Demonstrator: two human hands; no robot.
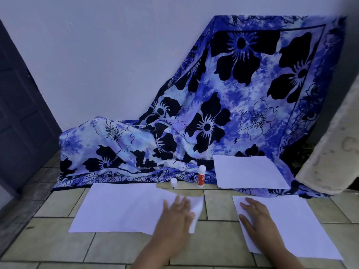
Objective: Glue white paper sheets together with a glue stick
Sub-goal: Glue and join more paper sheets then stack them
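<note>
Two flat, straight-fingered hands (neither gripping): left hand (175,214) on curled sheet (116,208), right hand (256,216) on paper stack (301,226).

Dim, bluish, even light; soft shadows; wide-angle bending at edges; the hands look perhaps slightly motion-blurred.

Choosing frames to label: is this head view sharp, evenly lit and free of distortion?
Head view: dim, with a blue-violet cast and no glare; the left hand and the lifted paper corner beside it are smeared by motion blur; the right hand and the glue stick look sharper; wide-angle distortion makes the door lean.
</note>
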